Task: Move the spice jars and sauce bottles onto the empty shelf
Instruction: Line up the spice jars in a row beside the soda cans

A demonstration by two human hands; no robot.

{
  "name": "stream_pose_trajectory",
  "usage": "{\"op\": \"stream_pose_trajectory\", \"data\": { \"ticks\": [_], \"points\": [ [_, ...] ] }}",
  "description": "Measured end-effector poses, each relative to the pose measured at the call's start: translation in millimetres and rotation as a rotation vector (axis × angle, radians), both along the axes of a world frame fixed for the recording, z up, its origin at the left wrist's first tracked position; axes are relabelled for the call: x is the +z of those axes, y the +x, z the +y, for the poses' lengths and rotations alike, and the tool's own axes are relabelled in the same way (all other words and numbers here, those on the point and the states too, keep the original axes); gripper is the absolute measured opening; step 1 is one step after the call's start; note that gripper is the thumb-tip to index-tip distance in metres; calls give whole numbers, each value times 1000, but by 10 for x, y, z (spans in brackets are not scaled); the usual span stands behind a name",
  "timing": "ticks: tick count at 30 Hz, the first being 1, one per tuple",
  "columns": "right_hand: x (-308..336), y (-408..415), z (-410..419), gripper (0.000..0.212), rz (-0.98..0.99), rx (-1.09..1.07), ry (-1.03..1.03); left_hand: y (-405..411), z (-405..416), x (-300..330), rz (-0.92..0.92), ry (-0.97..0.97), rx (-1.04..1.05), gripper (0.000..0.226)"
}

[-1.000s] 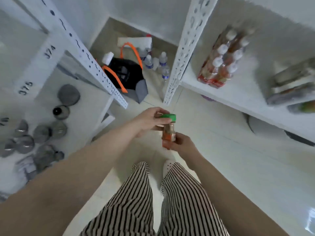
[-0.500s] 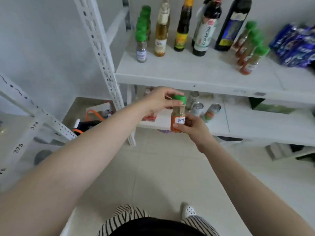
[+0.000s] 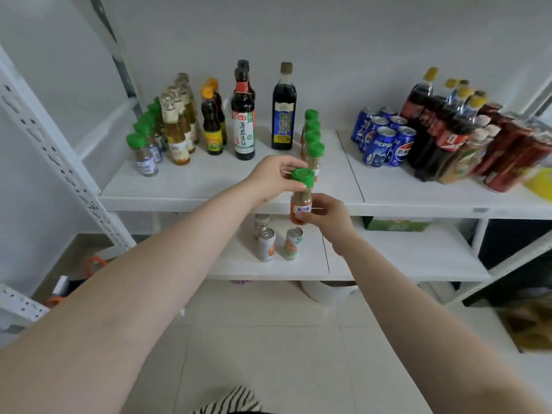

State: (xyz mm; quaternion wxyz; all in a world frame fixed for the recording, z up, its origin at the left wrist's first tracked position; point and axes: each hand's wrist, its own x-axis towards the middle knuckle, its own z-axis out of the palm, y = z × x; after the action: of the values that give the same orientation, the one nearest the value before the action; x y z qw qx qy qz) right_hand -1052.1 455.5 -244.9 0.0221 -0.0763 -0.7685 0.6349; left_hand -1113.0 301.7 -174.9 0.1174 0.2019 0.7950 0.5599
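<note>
A person holds a small green-capped glass spice jar of orange-brown powder [image 3: 301, 198] just in front of the white metal shelf [image 3: 209, 186], left hand [image 3: 273, 177] pinching the cap, right hand [image 3: 327, 215] gripping the base. Behind it already stand rows of green-capped jars [image 3: 312, 138] and dark sauce bottles [image 3: 243, 115], suggesting the move is nearly finished.

Bare forearms [image 3: 167, 282], black-and-white striped trousers [image 3: 230, 401]
</note>
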Motion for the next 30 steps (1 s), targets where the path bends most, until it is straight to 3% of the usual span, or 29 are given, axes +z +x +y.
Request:
{"op": "stream_pose_trajectory", "data": {
  "ticks": [4,7,19,23,27,30],
  "points": [
    [-19,-311,161,37,21,-58,41,-287,235,-58,25,1,49,44],
    [-63,-567,237,36,29,-81,65,-549,346,-159,-59,91,101,40],
    [-412,-1286,460,32,-18,-171,138,-1127,663,-487,-291,157,175,35],
    [-421,-1387,525,31,-5,-129,166,-1162,755,-462,-366,162,257,44],
    [-418,-1415,613,35,-18,-94,215,-1228,843,-309,-537,152,275,69],
    [-428,-1443,667,60,-62,-90,216,-1305,932,-254,-622,197,253,68]
  ]
}}
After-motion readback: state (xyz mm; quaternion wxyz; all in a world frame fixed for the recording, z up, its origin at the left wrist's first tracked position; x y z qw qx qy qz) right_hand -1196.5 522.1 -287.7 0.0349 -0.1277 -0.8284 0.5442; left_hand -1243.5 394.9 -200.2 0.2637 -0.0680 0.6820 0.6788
